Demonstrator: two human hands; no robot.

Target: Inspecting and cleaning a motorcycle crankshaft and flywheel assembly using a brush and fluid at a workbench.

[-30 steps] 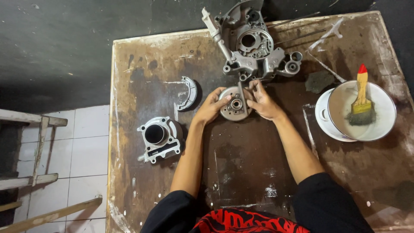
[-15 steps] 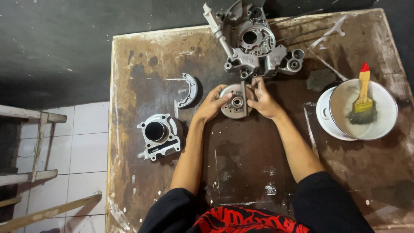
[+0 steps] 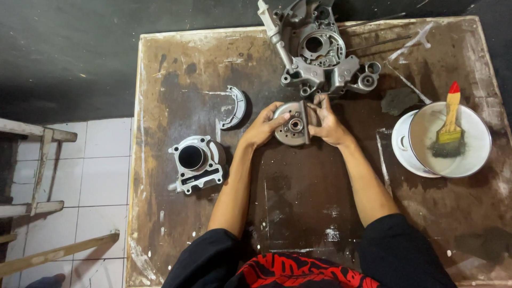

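Note:
Both hands hold a round grey metal disc part (image 3: 290, 125) with a central hub, just above the stained brown worktop (image 3: 298, 197). My left hand (image 3: 262, 127) grips its left rim. My right hand (image 3: 326, 121) grips its right side, fingers over a dark bar across the disc. A grey cast engine case (image 3: 317, 50) lies right behind the disc, almost touching my right fingertips.
A silver cylinder block (image 3: 193, 161) sits left of my left arm. A curved brake shoe (image 3: 234, 108) lies behind it. At the right, a white bowl (image 3: 472, 154) holds a yellow brush with a red tip (image 3: 449, 125). A dark rag (image 3: 400, 100) and thin rods (image 3: 405, 80) lie nearby.
Both hands and the disc stay in nearly the same place; the fingers shift slightly on the disc. The view has tilted a little.

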